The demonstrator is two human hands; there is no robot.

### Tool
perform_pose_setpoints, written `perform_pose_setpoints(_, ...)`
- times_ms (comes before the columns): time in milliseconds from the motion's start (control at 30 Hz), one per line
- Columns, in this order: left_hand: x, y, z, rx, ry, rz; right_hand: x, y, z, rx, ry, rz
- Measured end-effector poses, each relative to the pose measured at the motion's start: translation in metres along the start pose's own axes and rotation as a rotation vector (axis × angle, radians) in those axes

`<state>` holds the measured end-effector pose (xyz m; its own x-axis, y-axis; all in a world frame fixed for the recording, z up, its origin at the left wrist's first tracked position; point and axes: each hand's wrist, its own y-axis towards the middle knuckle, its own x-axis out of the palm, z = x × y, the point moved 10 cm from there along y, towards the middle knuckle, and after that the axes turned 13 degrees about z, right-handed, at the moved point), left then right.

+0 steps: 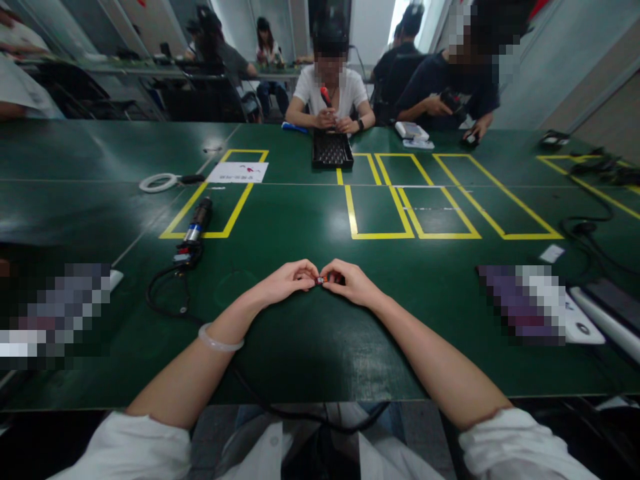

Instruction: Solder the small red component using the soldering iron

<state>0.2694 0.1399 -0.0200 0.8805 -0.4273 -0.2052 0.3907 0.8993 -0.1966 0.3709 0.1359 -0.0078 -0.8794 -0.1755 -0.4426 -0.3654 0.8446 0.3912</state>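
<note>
Red and silvery, the small part [321, 281] seems light, stiff; our left fingers [303, 285] and right fingers [337, 289] sensibly pinch its ends.

big dark green table [295, 207], yellow tape [383, 236] boxes marked out on it. there's a white paper sheet [227, 175], a black tray [333, 164] near the far side, plus a corded tool [196, 225] lying across some tape.

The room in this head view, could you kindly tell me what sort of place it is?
Probably an assembly workshop or training room: a long green table bears yellow tape outlines and a corded cylindrical tool.
</note>
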Motion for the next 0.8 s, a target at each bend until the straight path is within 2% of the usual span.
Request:
perform_pose_setpoints(467, -0.001, 0.001, -0.002, 0.019, 0.025, 0.023, -0.001, 0.001, 0.0, 0.022, 0.002, 0.0)
perform_pose_setpoints(567, -0.007, 0.001, 0.002, 0.053, 0.092, 0.036, -0.002, 0.0, 0.002, 0.037, 0.011, 0.005)
perform_pose_setpoints(667, -0.032, 0.001, 0.008, 0.132, 0.217, 0.153, -0.005, 0.0, 0.006, 0.049, 0.03, 0.024)
perform_pose_setpoints(733, -0.061, 0.001, 0.012, 0.191, 0.365, 0.304, -0.008, 0.001, 0.009, 0.065, 0.041, 0.043)
perform_pose_setpoints(800, -0.097, -0.003, 0.018, 0.248, 0.563, 0.509, -0.011, 0.001, 0.011, 0.084, 0.047, 0.057)
